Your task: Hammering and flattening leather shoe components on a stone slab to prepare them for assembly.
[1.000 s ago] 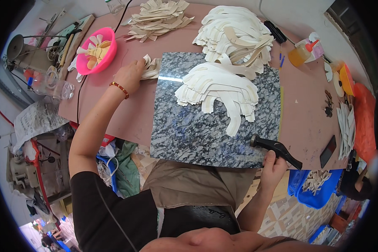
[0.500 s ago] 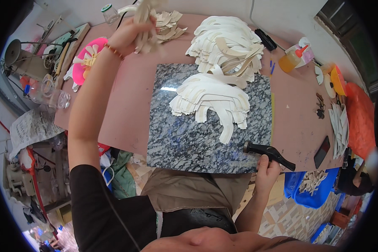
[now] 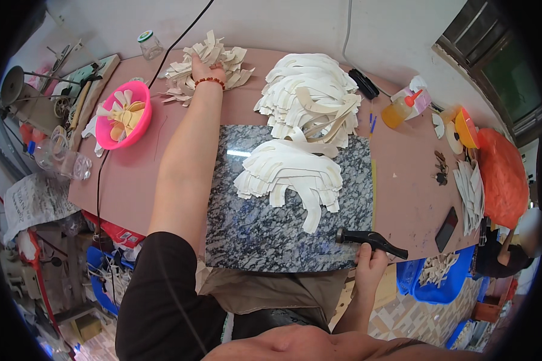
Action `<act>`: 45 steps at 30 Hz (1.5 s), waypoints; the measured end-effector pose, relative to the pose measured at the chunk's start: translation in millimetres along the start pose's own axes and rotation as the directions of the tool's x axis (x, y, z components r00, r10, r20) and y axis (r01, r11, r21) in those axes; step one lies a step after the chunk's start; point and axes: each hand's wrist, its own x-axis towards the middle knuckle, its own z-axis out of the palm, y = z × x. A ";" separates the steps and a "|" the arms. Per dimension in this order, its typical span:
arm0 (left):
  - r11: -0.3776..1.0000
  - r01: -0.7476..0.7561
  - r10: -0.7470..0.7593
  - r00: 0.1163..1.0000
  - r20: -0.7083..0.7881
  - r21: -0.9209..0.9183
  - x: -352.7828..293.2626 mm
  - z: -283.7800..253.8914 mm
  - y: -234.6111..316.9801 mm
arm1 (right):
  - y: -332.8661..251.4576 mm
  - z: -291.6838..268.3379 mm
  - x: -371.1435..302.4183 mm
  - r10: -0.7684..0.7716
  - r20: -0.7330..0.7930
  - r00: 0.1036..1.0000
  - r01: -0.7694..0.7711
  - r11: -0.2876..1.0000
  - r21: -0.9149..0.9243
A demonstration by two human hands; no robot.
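At the far left of the table, my left hand [image 3: 211, 71] is in a loose heap of cream-coloured strips [image 3: 238, 78]. Its fingers are curled around some strips and partly hidden by them. My right hand [image 3: 370, 265] is at the near edge of a black-and-grey speckled stone slab [image 3: 271, 246], closed on a black hammer [image 3: 370, 240] whose head lies low over the slab's corner. On the slab, beyond the hammer, rests a fanned stack of curved white pieces [image 3: 289, 168]. A larger pile of similar white pieces [image 3: 301, 78] sits behind it.
A pink bowl [image 3: 147, 114] of cream pieces and a glass jar [image 3: 149, 43] stand at left. To the right are an amber bottle [image 3: 397, 111], keys [image 3: 441, 168], a phone [image 3: 446, 229] and white strips [image 3: 468, 189]. A blue basket [image 3: 442, 292] sits below the table's right edge.
My left hand has come down with its bundle of strips onto the heap at the far left. My right hand still grips the hammer. The whole view has shifted slightly.
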 end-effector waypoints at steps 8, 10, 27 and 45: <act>0.964 0.246 -0.216 0.948 0.233 -0.105 6.4 18.6 26.8 | -0.2 0.0 5.0 0.011 0.009 1.000 -0.011 1.000 0.011; 0.960 0.261 -0.208 0.906 0.370 -0.100 11.3 20.3 28.0 | -0.9 1.0 5.4 0.014 0.011 1.000 -0.014 1.000 0.012; 0.888 0.347 -0.412 0.893 0.184 0.301 -104.7 10.2 26.6 | -0.1 2.1 4.7 -0.016 -0.005 1.000 0.016 1.000 -0.023; 0.553 -0.199 -0.464 0.733 0.498 0.809 -57.3 0.7 67.4 | -5.1 7.1 6.0 -0.012 0.009 1.000 0.012 0.999 -0.033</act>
